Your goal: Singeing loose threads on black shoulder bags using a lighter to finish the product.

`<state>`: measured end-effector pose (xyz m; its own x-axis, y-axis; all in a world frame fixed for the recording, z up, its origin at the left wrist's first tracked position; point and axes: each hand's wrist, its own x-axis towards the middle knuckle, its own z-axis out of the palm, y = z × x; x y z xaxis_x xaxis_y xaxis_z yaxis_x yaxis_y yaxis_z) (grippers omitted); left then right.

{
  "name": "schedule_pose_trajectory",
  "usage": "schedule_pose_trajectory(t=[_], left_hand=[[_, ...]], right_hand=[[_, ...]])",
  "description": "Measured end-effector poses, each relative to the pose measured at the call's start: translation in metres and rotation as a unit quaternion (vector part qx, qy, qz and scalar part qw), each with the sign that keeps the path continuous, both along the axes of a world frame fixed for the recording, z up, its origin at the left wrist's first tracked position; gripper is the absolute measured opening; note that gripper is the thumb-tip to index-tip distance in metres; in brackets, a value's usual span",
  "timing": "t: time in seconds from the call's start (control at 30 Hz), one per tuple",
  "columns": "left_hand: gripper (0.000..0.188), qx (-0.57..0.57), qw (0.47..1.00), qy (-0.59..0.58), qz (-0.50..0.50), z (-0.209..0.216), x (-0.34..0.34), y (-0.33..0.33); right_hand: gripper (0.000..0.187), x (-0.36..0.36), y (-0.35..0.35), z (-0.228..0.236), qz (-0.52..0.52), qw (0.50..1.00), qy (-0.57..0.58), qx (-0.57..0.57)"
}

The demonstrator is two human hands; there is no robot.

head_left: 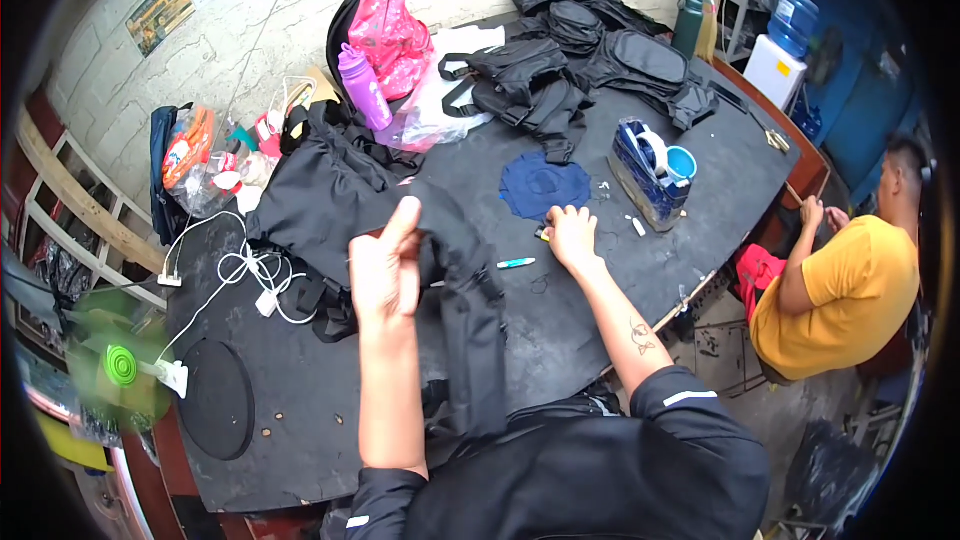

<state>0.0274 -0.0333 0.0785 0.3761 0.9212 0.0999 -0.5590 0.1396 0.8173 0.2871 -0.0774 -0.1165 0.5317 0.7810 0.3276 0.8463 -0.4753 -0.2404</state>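
Note:
My left hand is closed on the edge of a black fabric bag, thumb on top. A long padded black part of the bag hangs past this hand toward my lap. My right hand rests low over the table, fingers bent around a small yellow-and-black thing; most of it is hidden, so its kind does not show. A white-and-teal pen-like marker lies between my hands. Beyond the right hand is a dark blue round cloth piece.
A blue caddy stands right, a white chalk-like piece beside it. Black bags, a pink bag and a purple bottle sit at the back. White cables and a fan are left. A person sits right.

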Motion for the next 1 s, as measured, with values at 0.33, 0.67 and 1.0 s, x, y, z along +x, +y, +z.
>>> schedule_pose_trajectory(t=[0.33,0.67,1.0], left_hand=[[0.035,-0.217,0.954,-0.157,-0.132,-0.016,0.028,0.009],[0.02,-0.15,0.965,-0.205,-0.067,-0.022,0.036,0.003],[0.032,-0.164,0.966,-0.2,-0.021,-0.018,0.034,0.001]], right_hand=[[0.021,0.003,0.003,0.017,0.176,0.98,-0.08,-0.039],[0.012,0.004,0.016,0.018,0.13,0.989,-0.064,0.013],[0.029,-0.013,-0.006,0.02,0.2,0.973,-0.091,-0.073]])
